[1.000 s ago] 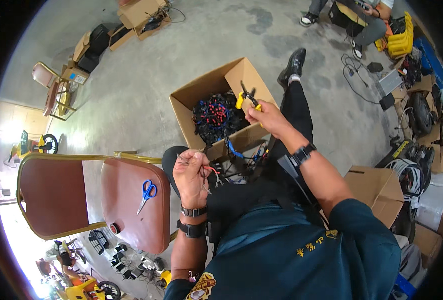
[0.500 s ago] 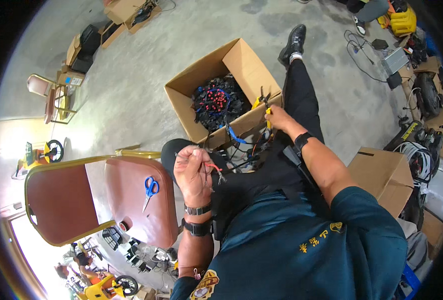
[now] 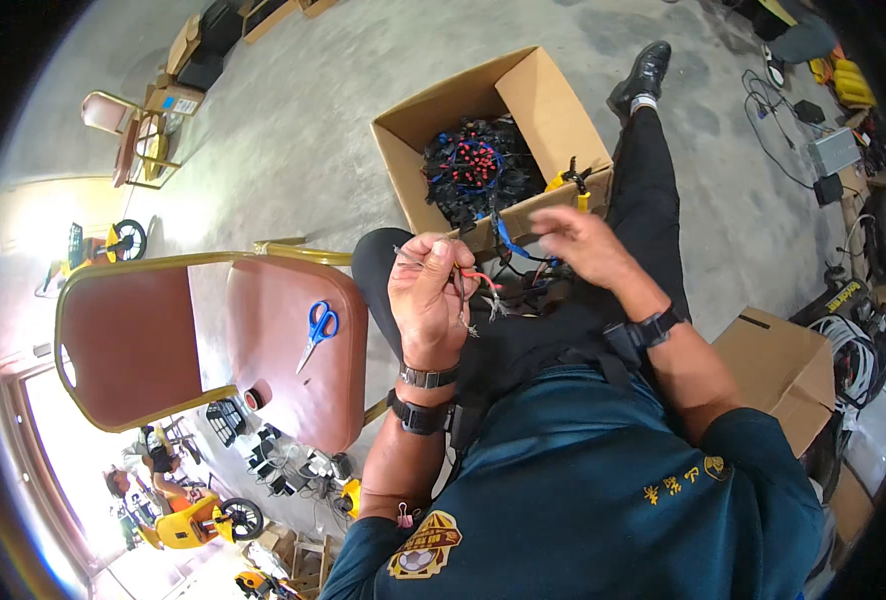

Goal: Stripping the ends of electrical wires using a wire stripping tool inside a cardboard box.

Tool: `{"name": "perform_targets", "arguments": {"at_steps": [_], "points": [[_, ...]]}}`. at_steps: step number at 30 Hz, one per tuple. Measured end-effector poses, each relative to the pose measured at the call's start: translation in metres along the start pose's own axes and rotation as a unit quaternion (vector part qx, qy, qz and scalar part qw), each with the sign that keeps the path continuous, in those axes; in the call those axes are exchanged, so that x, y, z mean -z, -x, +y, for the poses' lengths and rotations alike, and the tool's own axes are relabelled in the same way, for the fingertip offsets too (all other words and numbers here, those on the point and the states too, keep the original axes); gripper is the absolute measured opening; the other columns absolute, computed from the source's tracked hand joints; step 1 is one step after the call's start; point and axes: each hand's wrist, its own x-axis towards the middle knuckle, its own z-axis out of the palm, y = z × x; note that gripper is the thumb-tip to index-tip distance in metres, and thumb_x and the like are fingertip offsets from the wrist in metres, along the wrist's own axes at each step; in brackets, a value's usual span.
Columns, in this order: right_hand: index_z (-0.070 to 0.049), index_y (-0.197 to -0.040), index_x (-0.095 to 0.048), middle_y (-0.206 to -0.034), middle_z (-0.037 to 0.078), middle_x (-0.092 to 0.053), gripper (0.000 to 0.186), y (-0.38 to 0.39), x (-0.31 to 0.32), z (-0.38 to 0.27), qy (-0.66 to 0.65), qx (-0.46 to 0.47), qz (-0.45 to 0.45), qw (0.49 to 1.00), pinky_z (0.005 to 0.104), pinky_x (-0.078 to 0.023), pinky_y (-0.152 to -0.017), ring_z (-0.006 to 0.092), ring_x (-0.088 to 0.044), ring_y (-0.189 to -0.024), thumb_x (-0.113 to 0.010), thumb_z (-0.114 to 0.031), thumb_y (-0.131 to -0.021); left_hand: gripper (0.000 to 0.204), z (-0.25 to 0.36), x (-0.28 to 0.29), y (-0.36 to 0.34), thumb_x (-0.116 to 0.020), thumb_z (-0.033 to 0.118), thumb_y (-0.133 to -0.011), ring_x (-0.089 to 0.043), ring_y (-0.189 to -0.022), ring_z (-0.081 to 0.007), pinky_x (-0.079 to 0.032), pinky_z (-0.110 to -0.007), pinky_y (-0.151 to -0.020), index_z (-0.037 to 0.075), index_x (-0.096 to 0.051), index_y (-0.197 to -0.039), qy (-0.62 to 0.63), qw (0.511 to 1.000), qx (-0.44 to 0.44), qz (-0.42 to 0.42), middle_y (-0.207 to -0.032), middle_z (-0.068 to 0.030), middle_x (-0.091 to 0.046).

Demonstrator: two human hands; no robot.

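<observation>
My left hand [image 3: 428, 300] is closed in a pinch on a few electrical wires [image 3: 481, 282]. Red insulation and frayed bare strands stick out past its fingertips. To its right, my right hand [image 3: 591, 247] is slightly blurred, fingers stretched and holding nothing I can see. Just beyond it, yellow-handled pliers [image 3: 584, 200] hang at the near rim of an open cardboard box [image 3: 418, 112]. Inside that box lies a heap of black cables [image 3: 463, 195] with many red ends. Blue and black leads [image 3: 509, 240] run over the rim toward my lap.
A padded chair [image 3: 263, 340] on my left carries blue-handled scissors [image 3: 320, 325] and a small dark roll [image 3: 257, 396]. Another cardboard box [image 3: 768, 365] stands at my right elbow. Chargers and cables [image 3: 288, 465] lie on the floor behind the chair; a grey metal unit [image 3: 835, 150] sits far right.
My right hand has let go of the yellow pliers at the box rim and drawn back toward my left hand. The left hand still pinches the wires. The whole view has shifted.
</observation>
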Motion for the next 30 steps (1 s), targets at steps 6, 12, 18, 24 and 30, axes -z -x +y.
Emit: {"name": "perform_targets", "arguments": {"at_steps": [6, 12, 18, 24, 30], "points": [[-0.001, -0.125, -0.054, -0.101, 0.008, -0.063, 0.036, 0.009, -0.048, -0.097, -0.102, 0.079, -0.158, 0.979, 0.0289, -0.049, -0.082, 0.0136, -0.06, -0.091, -0.059, -0.003, -0.089, 0.011, 0.002, -0.016, 0.008, -0.059, 0.011, -0.093, -0.056, -0.059, -0.0121, -0.045, -0.023, -0.052, 0.001, -0.059, -0.093, -0.02, 0.998, 0.007, -0.053, -0.083, -0.0132, -0.066], [0.001, -0.102, -0.062, -0.091, 0.006, -0.062, 0.016, 0.018, -0.042, -0.092, 0.038, 0.151, -0.122, 0.98, 0.028, -0.048, -0.078, 0.0121, -0.058, -0.086, -0.061, -0.004, -0.087, 0.01, 0.004, -0.008, 0.023, -0.059, 0.011, -0.093, -0.056, -0.058, -0.0124, -0.044, -0.023, -0.049, 0.002, -0.059, -0.096, -0.021, 0.999, 0.022, -0.031, -0.088, -0.0166, -0.068], [-0.002, -0.097, -0.059, -0.083, -0.001, -0.056, 0.013, 0.04, -0.038, -0.09, -0.012, 0.061, -0.086, 0.994, 0.0236, -0.045, -0.069, 0.0062, -0.053, -0.077, -0.065, -0.006, -0.087, 0.008, 0.015, 0.026, 0.023, -0.06, 0.011, -0.092, -0.05, -0.051, -0.0117, -0.039, -0.023, -0.047, 0.004, -0.059, -0.095, 0.007, 1.0, -0.023, -0.001, -0.081, -0.013, -0.066], [-0.004, -0.096, -0.058, -0.074, -0.002, -0.055, 0.013, 0.047, -0.021, -0.092, -0.094, 0.081, -0.001, 0.992, 0.0205, -0.042, -0.052, 0.0046, -0.051, -0.057, -0.06, -0.018, -0.095, 0.017, 0.049, 0.061, 0.039, -0.055, 0.021, -0.096, -0.039, -0.046, -0.011, -0.03, -0.025, -0.044, 0.006, -0.06, -0.1, 0.065, 0.99, -0.116, 0.038, -0.075, -0.011, -0.062], [-0.005, -0.085, -0.057, -0.073, 0.0, -0.054, 0.033, 0.029, -0.028, -0.09, -0.111, 0.022, -0.031, 0.993, 0.0187, -0.037, -0.046, 0.0047, -0.046, -0.051, -0.051, -0.035, -0.099, 0.033, 0.102, 0.077, 0.068, -0.048, 0.039, -0.099, -0.032, -0.044, -0.0093, -0.025, -0.024, -0.045, 0.008, -0.058, -0.104, 0.097, 0.969, -0.223, 0.036, -0.069, -0.0045, -0.055]]}}
